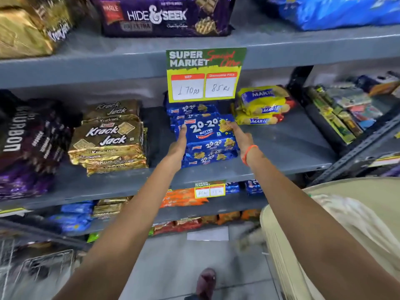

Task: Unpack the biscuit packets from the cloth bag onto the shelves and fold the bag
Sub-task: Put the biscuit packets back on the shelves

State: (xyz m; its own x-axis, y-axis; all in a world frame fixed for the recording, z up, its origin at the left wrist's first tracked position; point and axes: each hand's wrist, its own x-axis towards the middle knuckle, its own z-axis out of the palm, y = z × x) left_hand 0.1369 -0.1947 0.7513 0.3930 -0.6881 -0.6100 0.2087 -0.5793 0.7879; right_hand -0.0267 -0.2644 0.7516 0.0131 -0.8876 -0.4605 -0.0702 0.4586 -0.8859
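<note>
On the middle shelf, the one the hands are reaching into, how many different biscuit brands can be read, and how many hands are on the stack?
Bourbon: 1
Krack Jack: 1
20-20: 1
Marie: 1
Total brands: 4
Hands on the 20-20 stack: 2, the left hand and the right hand

Glossy plastic wrappers on the blue biscuit packets (pixel 206 135) — matt grey painted metal shelf (pixel 281 146), beige cloth bag (pixel 337 224).

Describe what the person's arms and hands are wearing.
Both forearms are bare, with no sleeves in view. The right wrist carries a thin orange band. The left hand and right hand wear no gloves, and no rings or watch show.
</note>
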